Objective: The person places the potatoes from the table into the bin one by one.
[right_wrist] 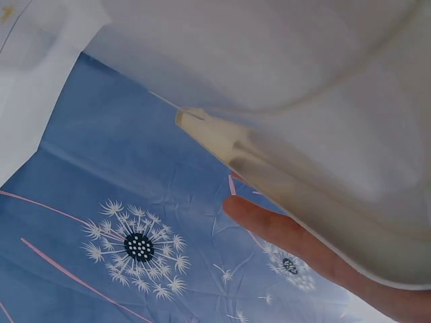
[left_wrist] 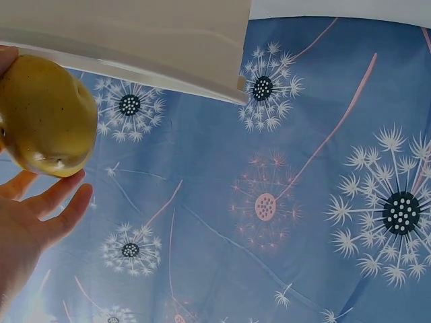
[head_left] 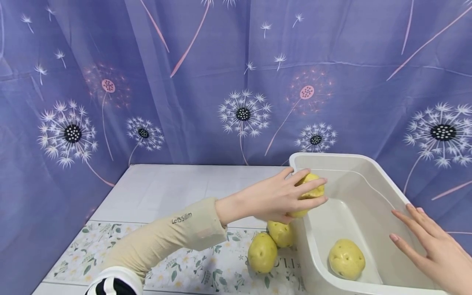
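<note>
The left hand (head_left: 280,196) gripped a potato (head_left: 311,192), fingers curled round it, right at the left rim of the white tub (head_left: 372,172). The potato was yellow, smooth-skinned and speckled with small dark eyes. The right hand (head_left: 427,241) lay with straight fingers against the tub's right wall. A second potato (head_left: 346,259) sat inside the tub; two more (head_left: 262,253) (head_left: 281,233) lay just left of it on the floral mat (head_left: 184,270). The sleeve (head_left: 166,237) read "LetsSlim"; letters on the mat by the tub were partly hidden.
</note>
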Tool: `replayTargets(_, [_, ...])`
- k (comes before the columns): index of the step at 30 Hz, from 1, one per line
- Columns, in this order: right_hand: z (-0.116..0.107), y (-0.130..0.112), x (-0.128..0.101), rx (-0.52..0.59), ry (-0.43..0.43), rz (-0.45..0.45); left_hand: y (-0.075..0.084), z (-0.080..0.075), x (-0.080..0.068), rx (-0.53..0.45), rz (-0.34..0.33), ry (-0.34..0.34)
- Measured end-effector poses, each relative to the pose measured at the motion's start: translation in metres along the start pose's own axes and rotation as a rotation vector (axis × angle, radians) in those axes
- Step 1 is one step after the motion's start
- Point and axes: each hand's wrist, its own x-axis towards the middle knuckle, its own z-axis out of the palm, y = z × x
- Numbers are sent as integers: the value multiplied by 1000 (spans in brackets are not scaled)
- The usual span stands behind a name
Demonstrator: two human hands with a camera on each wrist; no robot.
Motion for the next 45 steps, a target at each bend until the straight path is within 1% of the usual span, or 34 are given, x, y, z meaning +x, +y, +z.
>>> replayTargets(8, [-2,2,2,-5,58,-45,-4,2,10,-4,-25,3])
replayTargets(13, [-2,2,2,-2,56,-43,-6,3,17,-7,-32,-10])
replayTargets(16, [-2,2,2,-2,61,-48,-5,5,20,-8,-33,-6])
replayTargets(20, [-2,2,2,-1,62,-55,-5,8,24,-13,-31,11])
replayTargets(33, [-2,0,2,13,25,-34,-5,16,35,-49,-31,49])
replayTargets(41, [-1,0,0,14,19,-21,-3,16,44,-46,-41,34])
replayTargets(45, [0,0,0,15,14,-20,-2,15,48,-54,-53,3])
